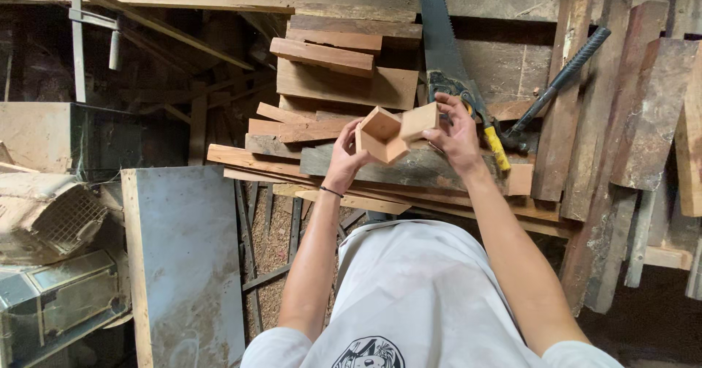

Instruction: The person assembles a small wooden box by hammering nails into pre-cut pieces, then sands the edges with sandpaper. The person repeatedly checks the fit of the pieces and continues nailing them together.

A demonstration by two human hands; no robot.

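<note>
A small open wooden box [382, 135] is held up in front of a stack of planks. My left hand [346, 156] grips its lower left side, a thin dark band on that wrist. My right hand [457, 133] holds a small wooden block [419, 121] pressed against the box's upper right corner. Both arms reach forward from my white shirt.
A hand saw [443, 46] with a dark handle leans behind my right hand, beside a yellow-handled tool [496, 147] and a hammer [559, 83]. Loose planks [333, 83] pile up behind. A grey board [186, 258] stands at the lower left, old casings [51, 266] further left.
</note>
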